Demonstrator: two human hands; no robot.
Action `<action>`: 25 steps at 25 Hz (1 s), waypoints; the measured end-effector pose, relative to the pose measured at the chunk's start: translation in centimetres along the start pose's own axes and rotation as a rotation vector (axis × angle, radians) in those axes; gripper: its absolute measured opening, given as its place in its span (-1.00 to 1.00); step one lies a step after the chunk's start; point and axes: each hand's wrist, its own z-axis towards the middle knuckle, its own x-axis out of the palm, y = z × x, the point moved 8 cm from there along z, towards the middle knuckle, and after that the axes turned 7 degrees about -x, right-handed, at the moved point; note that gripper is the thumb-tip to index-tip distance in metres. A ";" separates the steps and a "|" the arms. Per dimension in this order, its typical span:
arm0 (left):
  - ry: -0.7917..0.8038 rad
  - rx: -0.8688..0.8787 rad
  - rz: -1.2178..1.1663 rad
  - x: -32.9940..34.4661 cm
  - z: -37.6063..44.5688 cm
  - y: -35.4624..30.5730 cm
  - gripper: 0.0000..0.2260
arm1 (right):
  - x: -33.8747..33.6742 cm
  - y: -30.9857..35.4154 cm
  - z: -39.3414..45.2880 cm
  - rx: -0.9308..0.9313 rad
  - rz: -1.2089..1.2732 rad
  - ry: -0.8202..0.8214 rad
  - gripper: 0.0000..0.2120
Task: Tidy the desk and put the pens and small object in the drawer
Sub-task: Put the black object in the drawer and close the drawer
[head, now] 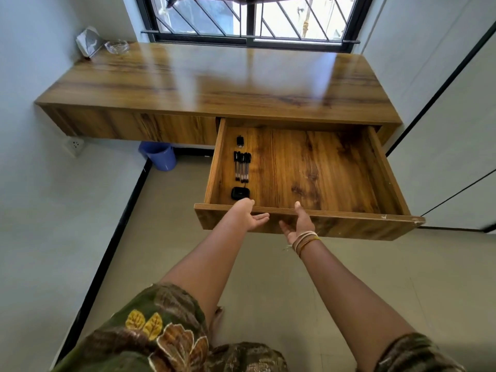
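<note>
The wooden drawer [349, 222] of the desk [204, 81] is pulled far out. Along its left side lie several black-capped pens [242, 167] in a row, a small black object [240, 140] behind them and a black case [240, 193] in front. My left hand [251, 217] is at the drawer's front panel, palm turned inward, fingers straight. My right hand [300, 224] is beside it, palm against the front panel, fingers straight, with bangles on the wrist. Neither hand holds anything.
At the desk's far left corner stand a glass ashtray [116, 46] and a tissue box [88, 41]. A blue bin [159, 156] sits on the floor under the desk. A window runs behind the desk and a white wardrobe [456, 130] stands to the right.
</note>
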 end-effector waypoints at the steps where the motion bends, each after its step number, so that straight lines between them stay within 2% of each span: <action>1: -0.019 0.010 0.043 0.1 0.2 -0.3 -0.58 | 0.0 0.7 0.4 0.017 -0.009 -0.009 -0.50; 5: -0.095 -0.023 0.053 -0.9 1.6 -0.3 -0.60 | 0.4 1.4 1.8 0.104 -0.063 -0.003 -0.57; 11: -0.114 -0.007 0.014 0.4 2.9 -2.0 -0.61 | 1.5 2.3 3.5 0.052 -0.043 0.018 -0.59; 21: -0.005 -0.051 0.169 4.1 7.1 -8.6 -0.63 | 6.4 5.2 9.7 -0.070 -0.108 -0.028 -0.65; 23: 0.019 -0.057 0.217 5.0 8.1 -10.3 -0.61 | 7.6 5.9 10.8 -0.098 -0.095 -0.058 -0.61; 25: 0.028 -0.066 0.232 5.7 8.7 -12.0 -0.62 | 8.5 6.6 11.9 -0.105 -0.074 -0.084 -0.48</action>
